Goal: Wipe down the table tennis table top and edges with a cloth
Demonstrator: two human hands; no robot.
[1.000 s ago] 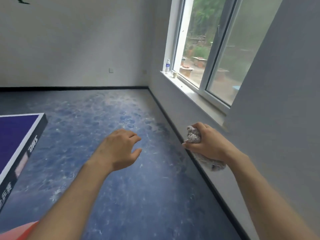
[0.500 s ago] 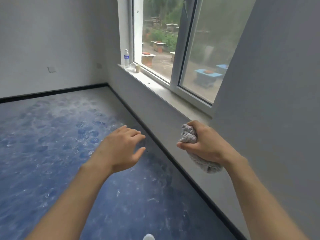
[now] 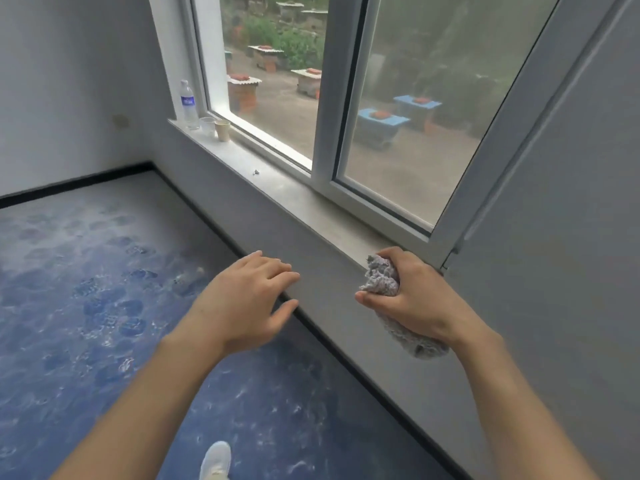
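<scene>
My right hand (image 3: 412, 299) grips a bunched grey cloth (image 3: 382, 280), held just below the near end of the window sill (image 3: 294, 199). One end of the cloth pokes out above my fingers and the other hangs below my palm. My left hand (image 3: 249, 299) hovers to its left with relaxed fingers, holding nothing, in front of the grey wall under the sill. The table tennis table is out of view.
A water bottle (image 3: 188, 105) and two cups (image 3: 216, 128) stand at the far end of the sill. A small object (image 3: 256, 172) lies mid-sill. The window (image 3: 398, 109) is above. Blue patterned floor (image 3: 86, 306) spreads to the left, with a white shoe (image 3: 215, 460) below.
The view has swung right and closer to the window; the table's corner has left the frame. Both hands have come near the sill, the right still gripping the cloth.
</scene>
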